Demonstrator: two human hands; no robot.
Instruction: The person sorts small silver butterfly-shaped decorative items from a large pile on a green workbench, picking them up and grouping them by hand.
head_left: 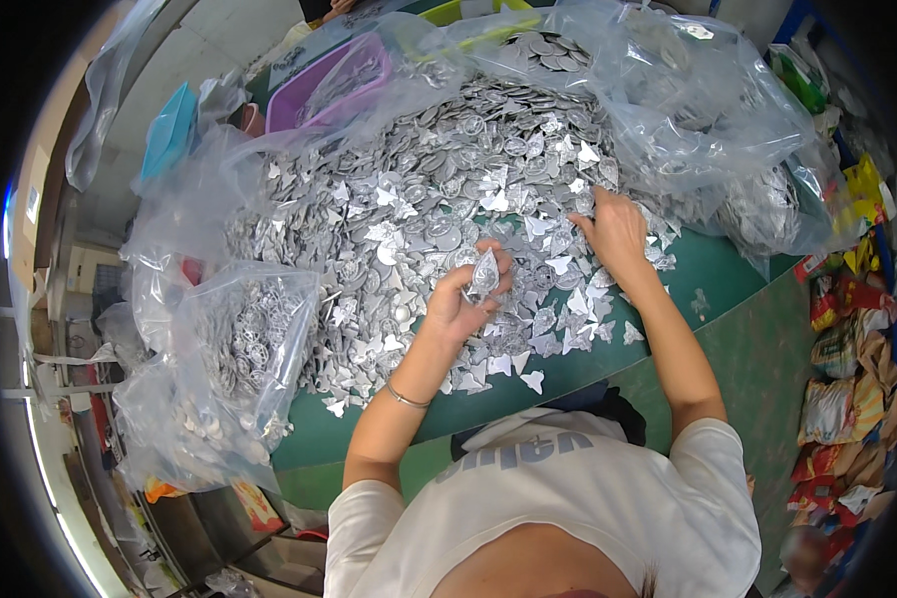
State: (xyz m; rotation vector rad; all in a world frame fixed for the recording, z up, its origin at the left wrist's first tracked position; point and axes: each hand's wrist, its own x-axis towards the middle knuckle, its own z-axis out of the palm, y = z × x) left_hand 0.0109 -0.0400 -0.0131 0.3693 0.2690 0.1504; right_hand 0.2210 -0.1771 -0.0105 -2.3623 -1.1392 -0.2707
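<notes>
Left hand [456, 307] holds a silvery piece [484, 275] (pointed).

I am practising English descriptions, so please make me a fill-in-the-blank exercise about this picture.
The person's bare ____ hand holds a pointed silver-coloured metal piece.
In the picture, the purple plastic basin appears to the ____ of the light-blue plastic container.
The flat table under the loose silver-coloured metal heap is coloured ____.

Missing words: left; right; green.
</notes>
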